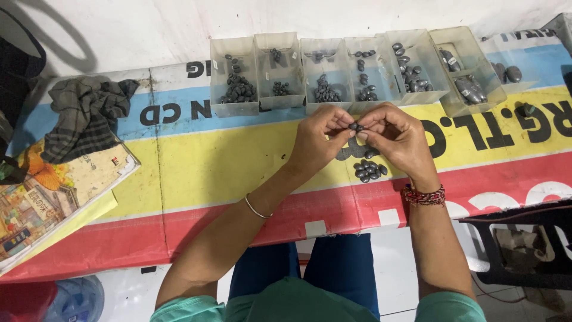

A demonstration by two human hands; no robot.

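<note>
Small dark oval weight [356, 126], pinched between both hands above the counter [196, 161], looks dense, hard and smooth, so likely heavy for its size and apt to slip; the fingertips at its two ends seem the surest hold. At far left lie a grey checked cloth [86, 113] and a picture book [47, 197]. The left hand [319, 140] grasps the weight with thumb and forefinger; the right hand [396, 137] grips it from the other side. Just below them sits a loose heap of weights [369, 171]. Behind, a row of clear bins [351, 68] holds more.
</note>
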